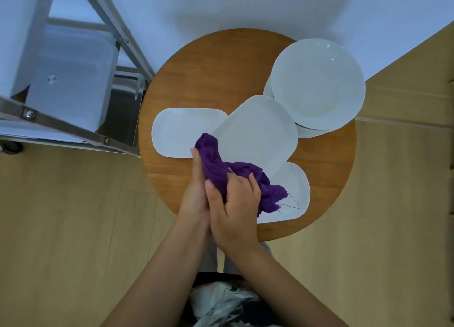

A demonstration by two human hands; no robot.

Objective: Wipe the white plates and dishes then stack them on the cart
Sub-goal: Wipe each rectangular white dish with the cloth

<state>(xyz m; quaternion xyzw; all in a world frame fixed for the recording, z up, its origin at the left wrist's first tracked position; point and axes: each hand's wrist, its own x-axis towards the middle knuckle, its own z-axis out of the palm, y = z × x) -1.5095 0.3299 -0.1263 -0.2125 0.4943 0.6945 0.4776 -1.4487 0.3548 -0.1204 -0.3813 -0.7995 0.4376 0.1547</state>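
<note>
Cloth (221, 169), purple and bunched, sits gripped between both hands: left hand (195, 196) along its side, right hand (235, 209) curled over it. The tilted rectangular dish (260, 132) lies just beyond the fingers, its long axis running diagonally up-left, nearer the right hand.

Round plate stack (319, 81), three oblong dishes (258, 130) overlapping; purple cloth (216, 167) bunched.
</note>
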